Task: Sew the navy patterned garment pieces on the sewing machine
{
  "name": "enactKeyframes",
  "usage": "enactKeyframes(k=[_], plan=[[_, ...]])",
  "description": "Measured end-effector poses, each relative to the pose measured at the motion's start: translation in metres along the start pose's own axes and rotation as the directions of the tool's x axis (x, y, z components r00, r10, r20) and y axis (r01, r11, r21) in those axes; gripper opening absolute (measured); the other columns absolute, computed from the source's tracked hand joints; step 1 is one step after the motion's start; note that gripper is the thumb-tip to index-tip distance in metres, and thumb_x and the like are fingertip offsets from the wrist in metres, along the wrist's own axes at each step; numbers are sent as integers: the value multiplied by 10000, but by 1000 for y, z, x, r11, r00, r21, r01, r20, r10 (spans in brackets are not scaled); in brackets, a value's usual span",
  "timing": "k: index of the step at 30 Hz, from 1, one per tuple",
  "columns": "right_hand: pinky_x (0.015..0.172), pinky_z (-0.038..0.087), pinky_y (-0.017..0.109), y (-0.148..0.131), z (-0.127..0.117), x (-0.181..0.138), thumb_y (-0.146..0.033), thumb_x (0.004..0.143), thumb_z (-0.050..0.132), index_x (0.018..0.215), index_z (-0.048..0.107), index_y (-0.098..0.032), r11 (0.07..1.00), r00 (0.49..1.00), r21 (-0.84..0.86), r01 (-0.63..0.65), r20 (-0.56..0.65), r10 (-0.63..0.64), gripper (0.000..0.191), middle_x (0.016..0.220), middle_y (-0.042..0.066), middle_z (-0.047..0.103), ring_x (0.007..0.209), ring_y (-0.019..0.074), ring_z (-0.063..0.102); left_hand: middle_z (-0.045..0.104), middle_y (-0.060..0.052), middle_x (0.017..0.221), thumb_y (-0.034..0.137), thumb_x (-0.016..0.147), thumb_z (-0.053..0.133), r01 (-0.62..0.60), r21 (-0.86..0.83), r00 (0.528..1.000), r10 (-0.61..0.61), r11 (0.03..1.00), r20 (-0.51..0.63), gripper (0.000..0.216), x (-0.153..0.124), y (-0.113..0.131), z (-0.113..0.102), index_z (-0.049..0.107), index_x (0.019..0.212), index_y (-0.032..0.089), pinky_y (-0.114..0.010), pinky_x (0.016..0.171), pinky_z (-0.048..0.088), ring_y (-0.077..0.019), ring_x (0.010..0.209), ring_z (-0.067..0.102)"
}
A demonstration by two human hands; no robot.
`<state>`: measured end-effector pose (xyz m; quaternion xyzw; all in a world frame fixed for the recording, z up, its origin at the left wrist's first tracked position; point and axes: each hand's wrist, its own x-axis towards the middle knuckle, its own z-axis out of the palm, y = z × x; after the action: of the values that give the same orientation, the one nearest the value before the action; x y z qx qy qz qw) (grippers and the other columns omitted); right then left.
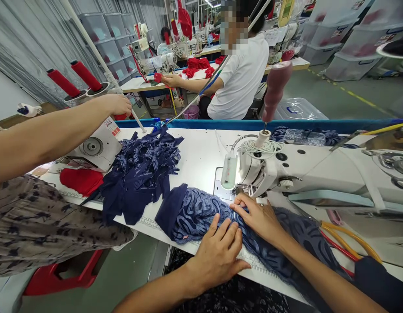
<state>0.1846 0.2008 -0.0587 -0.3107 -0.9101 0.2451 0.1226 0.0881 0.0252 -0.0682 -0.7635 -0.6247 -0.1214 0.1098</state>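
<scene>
A navy lace garment piece (201, 213) with a plain dark-blue end lies along the front of the white sewing table. My left hand (219, 250) rests on the lace, fingers spread and the thumb apart. Close by, my right hand (258, 217) pinches the lace between thumb and fingers, just in front of the presser foot. The white sewing machine (305, 167) stands over the cloth; my right hand partly hides its needle area. More of the lace runs under my right forearm toward the right.
A heap of navy fabric pieces (141, 169) lies left of the machine. Orange-handled scissors (351, 239) lie at right. A co-worker's arm (51, 130) reaches in from the left, by a red cloth (80, 181). Another person in a white shirt (240, 78) sits beyond the table.
</scene>
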Motion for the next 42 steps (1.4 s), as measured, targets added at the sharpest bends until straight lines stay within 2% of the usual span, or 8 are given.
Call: enactKeyframes(k=[6,13,19,26,32,36,39,42], plan=[[780,389,373,1,-6,-1,-510,929,415,898,555,-258,1000,999,14,23,38,-24,289,850,7,674,793,223,626,548,-129,1397,583,984,345,3,-14,1000,-2,1000,3,636,1,0,-2,533,1329,82,-592,1212,9,-308,1346,434],[705,415,349,8,2,-3,-554,867,536,925,559,-260,999,999,26,-21,30,20,301,916,32,670,801,235,629,523,-145,1424,480,991,385,4,-43,1000,-3,999,21,573,0,3,-1,518,1348,52,-469,1232,159,-290,1393,395],[734,420,361,8,7,-3,-550,884,528,891,558,-251,1000,1000,14,-25,0,25,301,923,37,677,823,241,627,522,-138,1427,469,989,388,37,-76,999,-35,996,27,560,-1,6,0,513,1353,63,-480,1233,156,-287,1378,416],[876,403,391,27,-14,-12,-463,933,461,1054,625,-272,987,986,-11,162,42,-162,279,1041,27,691,977,241,610,540,-135,1403,529,975,429,79,-224,994,-59,971,95,608,4,-1,-13,451,1389,85,-532,1225,161,-262,1367,426],[842,381,414,26,-25,-29,-335,965,415,949,641,-234,961,962,-99,260,-56,-266,248,885,47,663,864,241,584,594,-109,1308,307,973,484,294,-412,955,-286,862,82,359,31,-27,-34,508,1317,206,-533,1188,260,-240,1313,477],[899,367,417,10,-35,-44,-247,980,443,991,612,-219,913,901,-146,381,-162,-402,171,894,38,638,843,210,547,586,-118,1294,494,859,661,344,-478,938,-269,808,220,587,58,-55,-42,493,1345,210,-590,1182,186,-301,1323,442],[863,382,407,0,-44,-54,-160,941,502,1038,598,-210,859,830,-244,450,-241,-503,146,891,37,629,806,200,540,677,-46,1061,482,777,760,396,-580,905,-195,712,379,423,70,-65,-42,658,1101,230,-562,1180,164,-251,1125,579],[861,393,421,-4,-53,-65,-169,919,547,1074,609,-208,829,806,-337,446,-252,-535,171,906,47,651,804,216,561,700,21,888,320,786,783,453,-694,886,-195,560,421,147,74,-64,-42,698,826,207,-482,1185,169,-173,948,635]])
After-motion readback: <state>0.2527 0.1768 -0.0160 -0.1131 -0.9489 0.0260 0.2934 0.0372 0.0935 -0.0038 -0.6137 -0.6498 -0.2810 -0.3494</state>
